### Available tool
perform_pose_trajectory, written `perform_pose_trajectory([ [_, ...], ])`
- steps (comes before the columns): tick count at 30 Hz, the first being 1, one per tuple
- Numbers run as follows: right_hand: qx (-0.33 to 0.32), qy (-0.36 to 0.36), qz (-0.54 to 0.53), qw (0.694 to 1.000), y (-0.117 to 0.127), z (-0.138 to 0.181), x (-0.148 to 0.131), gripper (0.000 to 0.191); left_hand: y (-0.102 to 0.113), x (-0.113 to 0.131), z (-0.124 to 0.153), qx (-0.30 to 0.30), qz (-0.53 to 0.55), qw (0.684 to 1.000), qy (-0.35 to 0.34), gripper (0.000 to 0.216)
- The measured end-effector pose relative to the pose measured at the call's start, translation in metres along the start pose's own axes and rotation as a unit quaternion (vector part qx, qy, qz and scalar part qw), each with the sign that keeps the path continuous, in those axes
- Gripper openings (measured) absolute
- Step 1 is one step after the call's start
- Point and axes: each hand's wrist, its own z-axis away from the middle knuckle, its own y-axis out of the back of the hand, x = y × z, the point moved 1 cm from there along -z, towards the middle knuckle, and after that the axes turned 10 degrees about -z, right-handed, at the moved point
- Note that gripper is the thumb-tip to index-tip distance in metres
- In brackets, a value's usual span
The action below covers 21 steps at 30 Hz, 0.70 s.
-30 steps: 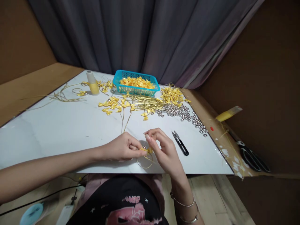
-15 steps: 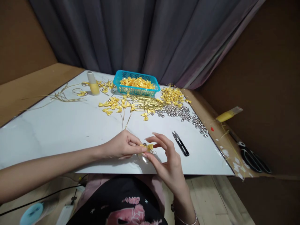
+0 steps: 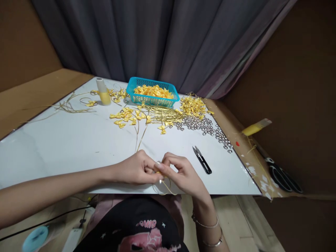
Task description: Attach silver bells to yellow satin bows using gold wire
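Both hands meet over the near edge of the white tabletop (image 3: 65,150). My left hand (image 3: 139,168) is closed, pinching a small yellow ribbon bow (image 3: 158,172) that is mostly covered by fingers. Against the same bow, my right hand (image 3: 178,171) has its thumb and bent fingers pressed together. Thin yellow cord ends (image 3: 168,187) hang below the fingertips. Beyond my left hand lie gold cords (image 3: 143,134). To the right of my right hand rest black thread snips (image 3: 202,161), blades pointing away.
A blue basket (image 3: 132,94) holds yellow bows. Around it lie loose bows (image 3: 126,115), a bundle of gold cords (image 3: 165,114), a bow pile (image 3: 193,106) and silver beads (image 3: 196,124). A yellow thread spool (image 3: 105,96) stands back left. Black scissors (image 3: 283,178) lie far right.
My right hand's fingers, raised and spread before, have curled in onto the bow. The bow has turned and is now more hidden, and the cord ends hang lower.
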Motion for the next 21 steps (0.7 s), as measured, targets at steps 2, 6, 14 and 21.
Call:
perform_pose_trajectory([
  [2, -0.005, -0.029, -0.045, 0.999, 0.001, 0.000, 0.002, 0.039, 0.000, 0.001, 0.001, -0.004, 0.004, 1.000, 0.000, 0.039],
  [6, 0.024, -0.073, -0.099, 0.992, -0.002, 0.001, 0.007, 0.043, 0.001, 0.001, 0.001, -0.011, 0.010, 1.000, 0.003, 0.039],
  [14, 0.118, -0.019, -0.043, 0.992, 0.002, 0.001, -0.001, 0.041, 0.001, 0.000, 0.001, -0.034, 0.054, 0.997, 0.035, 0.030],
  [21, 0.198, 0.014, -0.017, 0.980, 0.016, 0.001, -0.001, 0.038, -0.004, -0.002, 0.002, -0.068, 0.132, 0.983, 0.106, 0.018],
])
